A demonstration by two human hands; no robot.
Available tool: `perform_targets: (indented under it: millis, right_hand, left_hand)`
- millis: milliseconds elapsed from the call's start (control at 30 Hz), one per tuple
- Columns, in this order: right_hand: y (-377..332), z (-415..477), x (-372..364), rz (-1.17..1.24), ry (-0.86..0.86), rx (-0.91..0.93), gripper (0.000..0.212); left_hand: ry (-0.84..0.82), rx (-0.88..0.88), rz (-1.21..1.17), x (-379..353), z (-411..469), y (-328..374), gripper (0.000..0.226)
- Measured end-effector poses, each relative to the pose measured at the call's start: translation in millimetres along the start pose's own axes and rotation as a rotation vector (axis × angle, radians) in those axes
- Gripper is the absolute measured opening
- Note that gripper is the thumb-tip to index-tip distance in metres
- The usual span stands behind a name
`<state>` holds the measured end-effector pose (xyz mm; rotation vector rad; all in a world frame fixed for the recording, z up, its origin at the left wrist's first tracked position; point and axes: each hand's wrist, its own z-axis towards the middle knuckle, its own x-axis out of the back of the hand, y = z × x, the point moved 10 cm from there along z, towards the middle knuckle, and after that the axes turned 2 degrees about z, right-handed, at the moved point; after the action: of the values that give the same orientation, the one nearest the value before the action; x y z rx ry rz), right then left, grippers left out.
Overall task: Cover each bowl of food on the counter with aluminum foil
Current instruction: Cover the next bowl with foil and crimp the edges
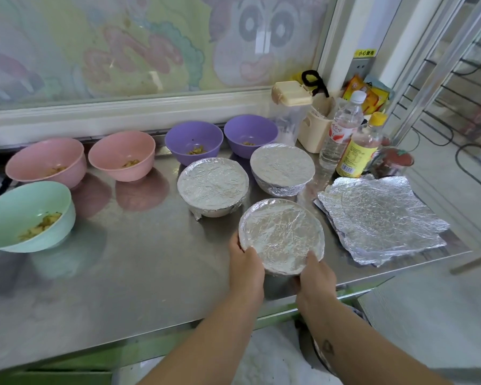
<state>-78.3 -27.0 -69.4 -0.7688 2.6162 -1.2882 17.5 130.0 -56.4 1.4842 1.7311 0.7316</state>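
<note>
Hands point(246, 263) point(315, 276) around upright foil-covered bowl point(281, 234)

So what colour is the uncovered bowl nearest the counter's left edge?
Mint green bowl, with food inside; the head view shows it.

My left hand point(245, 265) and right hand point(315, 273) are gripping a foil-covered bowl point(281, 236). Foil sheets point(381, 215) are lying to the right of my fingers point(313, 259).
</note>
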Motion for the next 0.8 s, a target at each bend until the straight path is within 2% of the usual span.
perform_targets:
  millis: [100,233,467,533,633,800]
  right_hand:
    - [7.6,3.8,-6.4,0.059,-0.028,-0.083,0.033]
    - [13.2,2.7,-14.9,0.140,-0.102,-0.157,0.032]
    - [3.4,1.7,-9.2,0.143,-0.198,-0.115,0.028]
    - [1.4,0.3,-6.1,0.135,-0.193,-0.070,0.035]
    - [-26.8,-9.9,-5.0,0.108,-0.184,0.091,0.040]
    - [-110.4,-46.0,-41.1,0.126,-0.334,0.328,0.039]
  left_hand:
    - [0.036,0.027,0.008,2.0,-6.1,-6.7,0.061]
    - [0.003,0.054,0.013,2.3,-1.9,-8.9,0.064]
    - [-0.149,0.151,0.038,3.6,7.8,10.2,0.037]
    - [-0.168,0.115,0.069,2.6,3.1,17.7,0.034]
    - [-0.192,-0.019,0.059,-6.7,-6.3,48.0,0.031]
    - [-0.222,-0.202,-0.096,-9.6,-22.5,132.1,0.032]
